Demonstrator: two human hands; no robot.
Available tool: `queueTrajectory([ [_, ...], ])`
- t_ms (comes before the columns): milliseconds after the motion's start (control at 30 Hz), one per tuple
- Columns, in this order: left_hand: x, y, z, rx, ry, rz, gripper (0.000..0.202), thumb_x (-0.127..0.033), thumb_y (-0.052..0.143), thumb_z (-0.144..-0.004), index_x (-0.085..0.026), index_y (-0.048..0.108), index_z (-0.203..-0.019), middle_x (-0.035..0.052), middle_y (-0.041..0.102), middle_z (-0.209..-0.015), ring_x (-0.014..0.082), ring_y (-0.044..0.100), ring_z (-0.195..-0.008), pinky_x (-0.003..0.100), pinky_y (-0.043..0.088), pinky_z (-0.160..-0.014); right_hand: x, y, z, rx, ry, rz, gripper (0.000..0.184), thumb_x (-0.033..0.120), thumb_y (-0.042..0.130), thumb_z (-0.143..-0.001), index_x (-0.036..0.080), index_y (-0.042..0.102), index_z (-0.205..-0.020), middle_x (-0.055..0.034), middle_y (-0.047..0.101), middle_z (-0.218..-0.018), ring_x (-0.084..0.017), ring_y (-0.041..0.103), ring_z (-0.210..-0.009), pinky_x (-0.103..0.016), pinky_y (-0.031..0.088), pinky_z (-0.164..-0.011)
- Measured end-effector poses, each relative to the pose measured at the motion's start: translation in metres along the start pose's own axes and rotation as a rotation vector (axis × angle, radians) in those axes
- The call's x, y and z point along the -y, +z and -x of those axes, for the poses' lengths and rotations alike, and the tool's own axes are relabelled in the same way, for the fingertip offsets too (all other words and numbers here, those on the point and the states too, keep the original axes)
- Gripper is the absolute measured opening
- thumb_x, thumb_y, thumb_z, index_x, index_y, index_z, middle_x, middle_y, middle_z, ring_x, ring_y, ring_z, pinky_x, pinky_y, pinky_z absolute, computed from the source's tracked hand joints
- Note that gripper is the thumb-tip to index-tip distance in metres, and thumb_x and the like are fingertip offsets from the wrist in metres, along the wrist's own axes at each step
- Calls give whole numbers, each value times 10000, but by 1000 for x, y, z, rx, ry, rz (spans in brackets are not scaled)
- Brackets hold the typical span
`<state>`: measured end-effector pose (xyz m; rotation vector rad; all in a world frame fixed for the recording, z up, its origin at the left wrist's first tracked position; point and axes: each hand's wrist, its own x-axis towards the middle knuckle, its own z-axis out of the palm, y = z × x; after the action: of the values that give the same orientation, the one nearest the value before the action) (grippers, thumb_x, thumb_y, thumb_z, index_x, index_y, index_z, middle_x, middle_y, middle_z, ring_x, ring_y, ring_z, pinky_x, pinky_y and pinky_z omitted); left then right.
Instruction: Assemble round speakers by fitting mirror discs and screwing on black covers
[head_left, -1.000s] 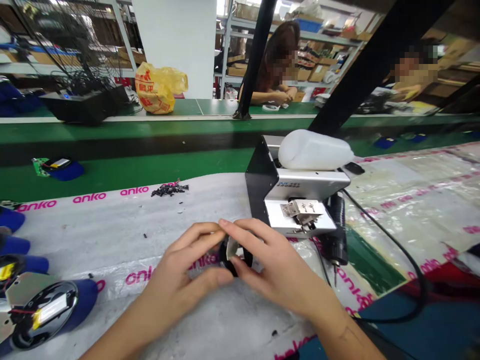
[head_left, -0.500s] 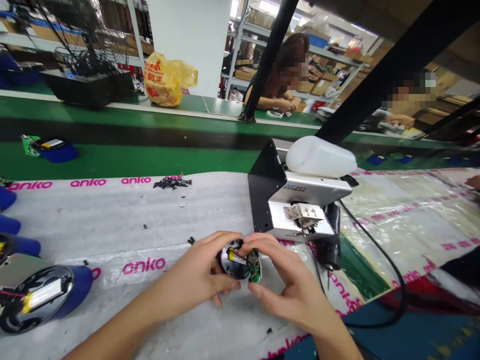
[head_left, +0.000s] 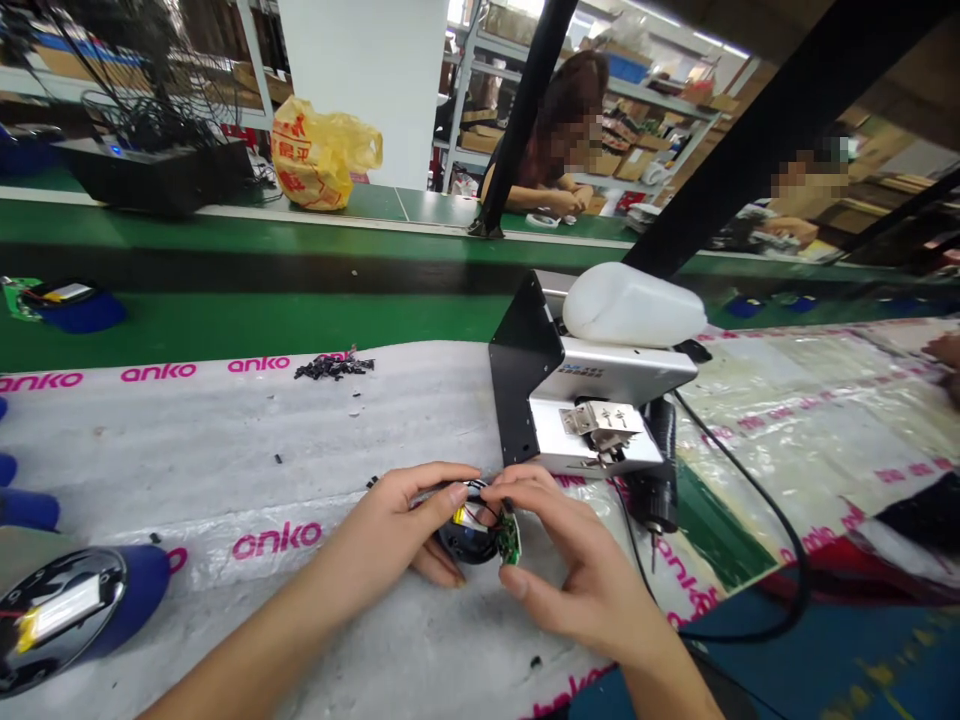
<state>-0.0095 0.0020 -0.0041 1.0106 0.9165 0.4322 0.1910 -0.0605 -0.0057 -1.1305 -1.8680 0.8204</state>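
Note:
My left hand point(head_left: 401, 530) is closed around a small round black housing point(head_left: 459, 548), its thumb on the upper rim. Inside the housing sits a battery with yellow tape point(head_left: 468, 517), and thin wires run beside it. At the housing's right edge is a green circuit board point(head_left: 510, 540). My right hand point(head_left: 581, 560) has its fingers on the wires and board, the index fingertip at the opening and the thumb below the board. Part of the housing is hidden behind my fingers.
A silver and black bench machine point(head_left: 607, 375) carries a white plastic bottle point(head_left: 634, 305); a black electric screwdriver point(head_left: 656, 500) lies beside it. Blue housings point(head_left: 139, 600) line the left. Black scraps point(head_left: 335, 366) lie on the sheeted table. Behind are a green belt point(head_left: 300, 310) and a co-worker point(head_left: 559, 150).
My left thumb has moved from below the housing up onto its top rim. My right hand stays by the board. The view has shifted slightly to the right.

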Motion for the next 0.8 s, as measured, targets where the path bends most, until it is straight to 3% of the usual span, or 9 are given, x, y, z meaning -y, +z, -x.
queueTrajectory([
  [167, 0, 10, -1, -68, 47, -79, 238, -352, 575, -927, -234, 687, -1101, -4, 732, -801, 99, 647, -415, 182, 533, -428, 7, -3, -3, -4, -17, 67, 464, 143, 624, -868, 273, 565, -1309, -66, 630, -1101, -243, 534, -1126, -400, 493, -964],
  [300, 6, 16, 0, -168, 167, -234, 210, -358, 540, -928, -249, 699, -1011, -52, 619, -568, 101, 560, -336, 149, 404, -322, 13, -5, -1, 29, -19, 207, 504, 170, 609, -915, 307, 512, -1390, -62, 586, -1214, -209, 546, -1153, -344, 503, -988],
  [400, 9, 17, 1, -185, 225, -293, 186, -338, 542, -917, -261, 706, -962, -77, 533, -488, 96, 506, -308, 144, 360, -307, 17, -5, 3, 50, -17, 339, 556, 166, 564, -947, 321, 438, -1466, -72, 528, -1313, -189, 555, -1199, -305, 511, -1011],
  [500, 10, 16, 1, -172, 240, -298, 199, -302, 526, -907, -264, 711, -969, -72, 553, -518, 86, 492, -307, 149, 358, -317, 20, -5, 1, 46, -45, 410, 578, 198, 574, -965, 329, 389, -1496, -74, 558, -1340, -201, 578, -1217, -315, 540, -996],
  [700, 14, 11, -1, -114, 256, -241, 348, -205, 483, -889, -267, 692, -1160, -63, 569, -561, 99, 533, -333, 158, 362, -312, 18, -3, -11, 19, -182, 459, 339, 170, 639, -934, 249, 610, -1262, -79, 675, -1243, -214, 652, -1134, -346, 584, -950],
  [800, 13, 2, 3, -8, 239, -196, 390, -201, 475, -916, -256, 648, -1261, -52, 605, -575, 118, 603, -416, 186, 468, -412, 16, -2, -15, 41, -244, 499, 334, 158, 627, -941, 229, 634, -1267, -93, 675, -1250, -219, 644, -1142, -368, 583, -956],
])
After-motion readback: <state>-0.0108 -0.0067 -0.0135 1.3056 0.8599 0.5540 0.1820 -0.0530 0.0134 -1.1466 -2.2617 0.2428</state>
